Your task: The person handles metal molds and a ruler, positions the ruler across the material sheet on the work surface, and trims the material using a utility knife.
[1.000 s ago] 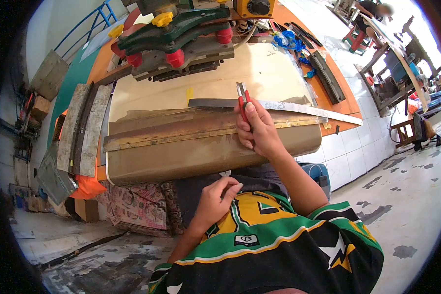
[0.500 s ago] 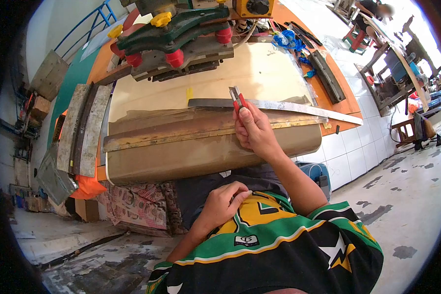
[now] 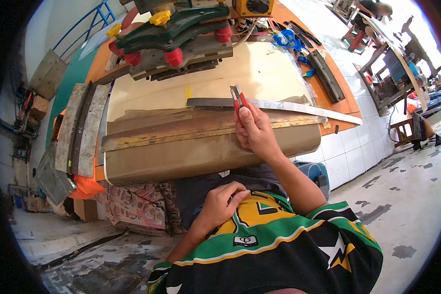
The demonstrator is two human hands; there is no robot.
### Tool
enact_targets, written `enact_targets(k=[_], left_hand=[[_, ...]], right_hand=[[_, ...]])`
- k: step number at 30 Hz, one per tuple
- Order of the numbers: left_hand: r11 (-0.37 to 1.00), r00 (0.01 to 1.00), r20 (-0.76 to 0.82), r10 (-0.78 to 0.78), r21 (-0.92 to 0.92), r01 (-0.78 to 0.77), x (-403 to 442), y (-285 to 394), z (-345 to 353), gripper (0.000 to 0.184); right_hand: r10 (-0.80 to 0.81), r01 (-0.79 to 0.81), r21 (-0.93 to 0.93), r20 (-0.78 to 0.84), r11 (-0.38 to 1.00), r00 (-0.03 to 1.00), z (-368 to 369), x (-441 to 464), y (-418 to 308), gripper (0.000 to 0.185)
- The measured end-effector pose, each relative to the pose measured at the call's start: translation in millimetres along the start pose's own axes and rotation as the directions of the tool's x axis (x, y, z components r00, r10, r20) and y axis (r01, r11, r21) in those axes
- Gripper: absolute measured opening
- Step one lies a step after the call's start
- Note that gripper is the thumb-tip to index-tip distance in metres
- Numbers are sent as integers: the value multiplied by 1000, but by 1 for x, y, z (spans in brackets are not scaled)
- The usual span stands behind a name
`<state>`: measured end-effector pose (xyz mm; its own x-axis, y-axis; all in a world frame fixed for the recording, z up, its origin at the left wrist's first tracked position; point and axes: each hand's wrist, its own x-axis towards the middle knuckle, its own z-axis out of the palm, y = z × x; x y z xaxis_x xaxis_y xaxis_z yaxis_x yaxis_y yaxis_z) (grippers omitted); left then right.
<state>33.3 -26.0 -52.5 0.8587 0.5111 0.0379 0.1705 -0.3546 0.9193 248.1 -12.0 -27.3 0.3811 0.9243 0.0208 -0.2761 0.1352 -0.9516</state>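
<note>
My right hand [image 3: 254, 128] is closed around a red utility knife [image 3: 240, 102], its blade end pointing up and away from me. It hovers over a long steel ruler [image 3: 284, 106] and the brown-coated sheet [image 3: 191, 161] that curves down over the table's front edge. A flat, stained wooden strip [image 3: 166, 135] lies across that sheet. My left hand [image 3: 226, 202] rests against my shirt at the belly, fingers curled and thumb pressed in. Whether something small is between those fingers is hidden.
A green clamp frame with red feet and yellow knobs [image 3: 176, 41] stands over the board's back. Worn metal plates [image 3: 81, 130] lie at the left, a dark bar [image 3: 326, 76] at the right. Blue crumpled plastic [image 3: 289, 39] is behind. A person [image 3: 372, 12] sits far right.
The view has shifted very slightly. Both hands keep their poses, and the utility knife stays in my right hand.
</note>
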Motion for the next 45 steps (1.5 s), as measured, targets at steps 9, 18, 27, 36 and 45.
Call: enact_targets(k=[9,18,27,36,45], left_hand=[[990,996,-22,-82,-117,79,3,10,-9,17],[996,996,-77,40,-72,-45,7,8,-6,16],[998,997,-77,19,-65,-24,6,7,-6,16],[982,966,-256,-38,-186,-11,22,15,-38,17],[984,885,-466,12,-152,-94,110,6,-59,16]], right_hand=[[-88,73,150,91,986,992,-4,-1,6,35],[8,-54,234,194,971,981,-6,0,4,71],[-4,-30,209,157,977,988,-4,3,3,96],[-4,-28,144,217,989,976,-9,7,11,89],[-33,13,98,204,995,978,-4,1,9,80]])
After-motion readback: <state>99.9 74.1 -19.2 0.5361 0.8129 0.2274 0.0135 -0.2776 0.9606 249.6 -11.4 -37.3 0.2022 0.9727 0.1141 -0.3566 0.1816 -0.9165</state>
